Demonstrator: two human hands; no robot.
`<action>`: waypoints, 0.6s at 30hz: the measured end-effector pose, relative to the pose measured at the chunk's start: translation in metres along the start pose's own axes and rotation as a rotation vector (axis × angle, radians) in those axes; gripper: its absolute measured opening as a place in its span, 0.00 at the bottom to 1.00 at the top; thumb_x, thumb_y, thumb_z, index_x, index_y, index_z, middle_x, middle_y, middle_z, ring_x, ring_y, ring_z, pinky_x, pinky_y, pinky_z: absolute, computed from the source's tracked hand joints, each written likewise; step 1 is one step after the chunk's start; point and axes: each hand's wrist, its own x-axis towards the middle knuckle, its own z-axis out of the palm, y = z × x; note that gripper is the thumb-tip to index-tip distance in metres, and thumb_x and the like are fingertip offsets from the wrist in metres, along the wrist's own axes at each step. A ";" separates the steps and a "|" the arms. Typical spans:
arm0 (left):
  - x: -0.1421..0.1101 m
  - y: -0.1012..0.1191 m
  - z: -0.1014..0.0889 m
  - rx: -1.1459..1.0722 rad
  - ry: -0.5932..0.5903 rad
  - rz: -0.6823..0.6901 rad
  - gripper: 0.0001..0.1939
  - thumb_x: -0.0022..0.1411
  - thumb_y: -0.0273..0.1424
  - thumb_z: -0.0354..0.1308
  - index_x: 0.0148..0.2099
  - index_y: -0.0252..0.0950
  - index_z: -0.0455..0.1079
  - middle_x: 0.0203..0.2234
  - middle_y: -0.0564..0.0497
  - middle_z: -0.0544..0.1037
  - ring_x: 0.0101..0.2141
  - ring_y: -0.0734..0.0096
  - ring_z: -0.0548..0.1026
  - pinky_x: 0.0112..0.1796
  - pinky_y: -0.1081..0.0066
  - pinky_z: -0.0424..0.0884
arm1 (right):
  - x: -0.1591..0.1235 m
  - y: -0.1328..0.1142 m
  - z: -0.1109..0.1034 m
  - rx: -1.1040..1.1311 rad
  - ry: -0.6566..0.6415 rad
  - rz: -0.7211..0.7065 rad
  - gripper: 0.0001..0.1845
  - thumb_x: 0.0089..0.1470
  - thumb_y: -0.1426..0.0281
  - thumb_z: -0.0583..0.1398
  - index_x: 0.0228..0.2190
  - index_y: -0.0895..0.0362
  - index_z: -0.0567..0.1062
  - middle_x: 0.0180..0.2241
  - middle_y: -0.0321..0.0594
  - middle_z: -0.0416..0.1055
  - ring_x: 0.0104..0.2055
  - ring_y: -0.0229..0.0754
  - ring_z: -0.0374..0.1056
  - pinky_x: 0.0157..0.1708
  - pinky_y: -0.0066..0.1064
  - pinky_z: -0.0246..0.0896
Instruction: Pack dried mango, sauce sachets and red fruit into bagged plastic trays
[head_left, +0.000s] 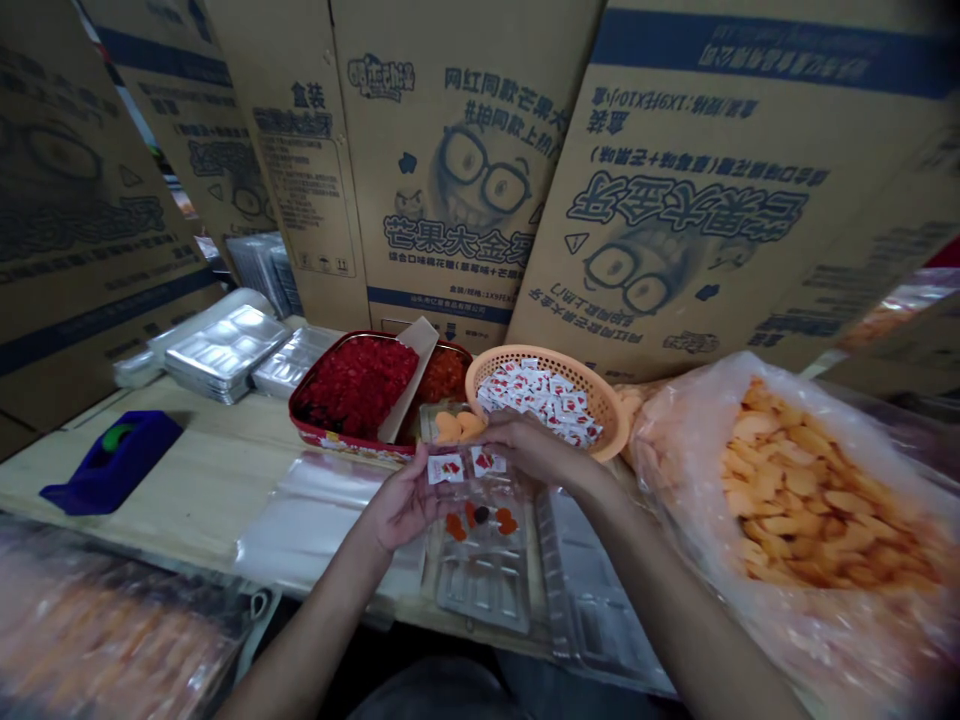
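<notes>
My left hand (401,500) grips the left side of a clear plastic tray (474,492), its thumb beside a small white sachet (446,468). My right hand (529,447) is closed at the tray's far right side, with its fingers bent over the edge by a second sachet (487,460); its thumb is hidden. Orange candy pieces (457,427) lie at the far end. Nearer me are red-orange gummies (507,520) and a dark round piece (481,514). Beneath sits another clear tray (484,592) with moulded compartments.
Behind stand a red-rimmed tin (300,425) of red pieces with a white scoop (409,380) and an orange basket (619,420) of sachets. A bag of orange candy (817,490) fills the right. Left are stacked trays (225,350) and a blue tape dispenser (112,465). Cardboard boxes (450,180) wall the back.
</notes>
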 end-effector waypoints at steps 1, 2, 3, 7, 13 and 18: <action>-0.001 0.000 -0.001 -0.002 0.001 0.005 0.24 0.60 0.43 0.48 0.53 0.33 0.64 0.42 0.39 0.76 0.42 0.57 0.75 0.42 0.60 0.70 | 0.000 -0.003 0.001 0.003 0.028 0.003 0.10 0.54 0.73 0.55 0.34 0.54 0.76 0.32 0.39 0.70 0.37 0.39 0.63 0.37 0.28 0.54; -0.003 0.000 -0.002 -0.006 0.003 0.013 0.24 0.60 0.43 0.48 0.53 0.33 0.64 0.43 0.40 0.76 0.43 0.57 0.74 0.42 0.59 0.70 | -0.001 -0.007 0.002 0.010 0.078 0.017 0.10 0.54 0.72 0.55 0.36 0.54 0.75 0.33 0.40 0.69 0.38 0.40 0.62 0.38 0.29 0.54; -0.005 0.000 -0.003 -0.010 0.007 0.022 0.24 0.60 0.42 0.48 0.53 0.34 0.64 0.43 0.40 0.76 0.43 0.57 0.74 0.42 0.59 0.70 | -0.003 -0.011 0.003 0.022 0.150 0.049 0.11 0.55 0.71 0.54 0.38 0.55 0.75 0.34 0.41 0.69 0.39 0.41 0.62 0.39 0.30 0.54; -0.020 0.009 -0.014 -0.006 0.063 0.073 0.22 0.61 0.40 0.48 0.54 0.34 0.63 0.42 0.41 0.76 0.41 0.57 0.75 0.40 0.59 0.72 | -0.022 -0.030 0.027 0.076 0.541 0.368 0.15 0.58 0.70 0.47 0.40 0.58 0.72 0.36 0.45 0.68 0.40 0.43 0.62 0.40 0.33 0.57; -0.057 0.031 -0.037 -0.033 0.147 0.185 0.25 0.61 0.37 0.49 0.59 0.37 0.57 0.46 0.42 0.74 0.46 0.58 0.73 0.44 0.58 0.70 | -0.032 -0.028 0.111 -0.051 0.446 0.629 0.19 0.57 0.74 0.44 0.44 0.58 0.70 0.44 0.49 0.68 0.48 0.49 0.61 0.48 0.39 0.55; -0.073 0.036 -0.047 -0.006 0.212 0.221 0.24 0.61 0.36 0.48 0.59 0.35 0.58 0.42 0.40 0.76 0.42 0.57 0.75 0.42 0.58 0.72 | -0.011 -0.017 0.131 -0.226 0.357 0.666 0.22 0.55 0.75 0.47 0.52 0.60 0.64 0.53 0.51 0.63 0.56 0.51 0.55 0.54 0.44 0.44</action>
